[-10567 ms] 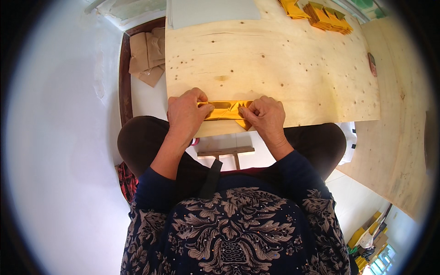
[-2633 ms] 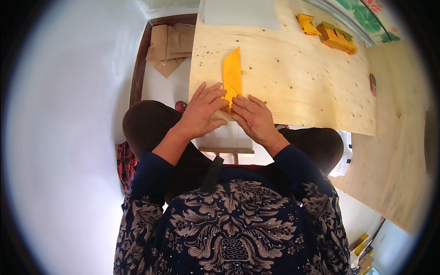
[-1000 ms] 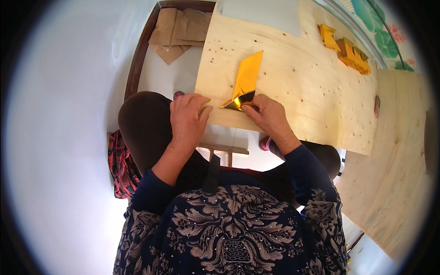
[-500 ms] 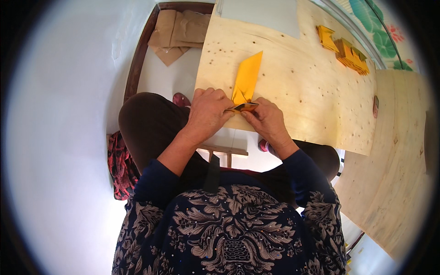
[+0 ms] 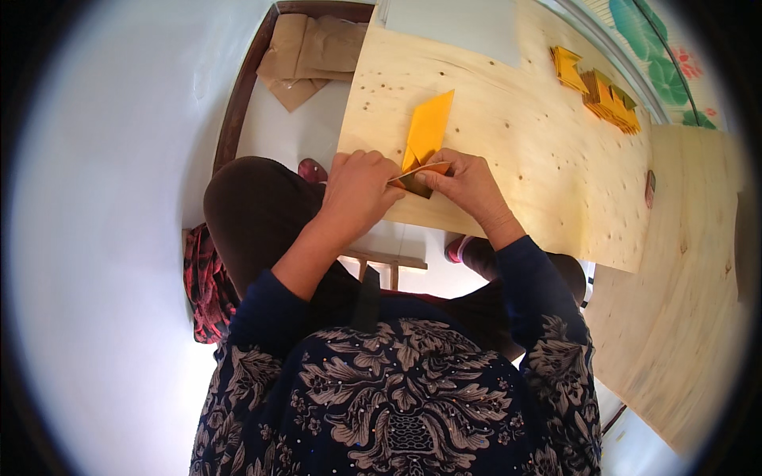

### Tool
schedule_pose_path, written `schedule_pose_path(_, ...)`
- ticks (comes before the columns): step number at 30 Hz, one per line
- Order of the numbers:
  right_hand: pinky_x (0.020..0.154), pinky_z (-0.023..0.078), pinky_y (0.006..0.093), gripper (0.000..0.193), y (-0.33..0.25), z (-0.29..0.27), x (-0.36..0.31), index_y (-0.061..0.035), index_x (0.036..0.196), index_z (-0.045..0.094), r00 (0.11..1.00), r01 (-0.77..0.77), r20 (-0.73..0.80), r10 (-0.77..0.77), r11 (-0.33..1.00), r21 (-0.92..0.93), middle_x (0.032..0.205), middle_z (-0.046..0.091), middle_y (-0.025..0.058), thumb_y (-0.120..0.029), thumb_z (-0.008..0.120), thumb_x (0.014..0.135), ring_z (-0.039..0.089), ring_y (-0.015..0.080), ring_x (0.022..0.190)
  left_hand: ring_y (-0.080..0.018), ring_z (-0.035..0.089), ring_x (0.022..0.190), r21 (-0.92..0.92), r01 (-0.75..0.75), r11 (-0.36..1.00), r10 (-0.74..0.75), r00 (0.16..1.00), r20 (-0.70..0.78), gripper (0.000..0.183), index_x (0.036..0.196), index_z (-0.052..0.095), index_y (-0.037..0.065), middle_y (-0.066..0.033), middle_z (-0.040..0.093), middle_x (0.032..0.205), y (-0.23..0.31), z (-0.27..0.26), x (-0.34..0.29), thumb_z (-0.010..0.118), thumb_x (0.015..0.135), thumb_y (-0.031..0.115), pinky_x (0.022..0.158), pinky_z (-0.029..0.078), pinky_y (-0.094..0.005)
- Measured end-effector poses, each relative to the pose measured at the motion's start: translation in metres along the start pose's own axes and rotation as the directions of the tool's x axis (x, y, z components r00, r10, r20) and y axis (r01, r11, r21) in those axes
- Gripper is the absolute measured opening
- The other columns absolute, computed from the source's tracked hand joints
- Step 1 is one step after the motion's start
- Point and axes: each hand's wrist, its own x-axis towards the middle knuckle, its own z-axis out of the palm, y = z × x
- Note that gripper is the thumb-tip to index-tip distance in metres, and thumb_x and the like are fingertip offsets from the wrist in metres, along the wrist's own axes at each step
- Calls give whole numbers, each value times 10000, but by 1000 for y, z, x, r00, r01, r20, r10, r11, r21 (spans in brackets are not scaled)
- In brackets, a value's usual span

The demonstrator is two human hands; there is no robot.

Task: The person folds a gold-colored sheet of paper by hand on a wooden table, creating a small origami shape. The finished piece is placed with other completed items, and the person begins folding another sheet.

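While the left hand [image 5: 361, 190] pinches one end of the gold paper strip's [image 5: 429, 127] raised fold [image 5: 435, 168], the right hand [image 5: 468, 184] grips the other, probably keeping it taut. Strip sits at the desk's [image 5: 532, 174] near edge, likely for reach. Folded gold pieces [image 5: 609, 101] bunch far right, presumably out of the way; pale grey sheet [image 5: 456, 28] beyond.
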Motion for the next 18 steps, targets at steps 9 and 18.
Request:
schedule_pose_path(9, 611, 495, 233, 210, 5, 2, 11, -21, 922, 719, 1000, -5, 24, 3, 996, 89, 740, 710, 48, -216, 761, 857, 634, 95, 635, -337, 356, 1420, 85, -250, 965, 252, 968, -14, 654, 1341, 516, 2, -200, 416, 1482, 29, 31, -65, 751, 751, 161, 1163, 275, -489)
schedule_pose_path(18, 643, 531, 275, 268, -3, 5, 11, -59, 954, 721, 1000, -30, -7, 29, 990, -136, 778, 729, 78, -284, 767, 816, 700, 184, 684, -359, 279, 1458, 96, -223, 970, 220, 974, 49, 682, 1389, 450, -60, -242, 355, 1515, 31, 41, -60, 686, 833, 258, 1192, 202, -533)
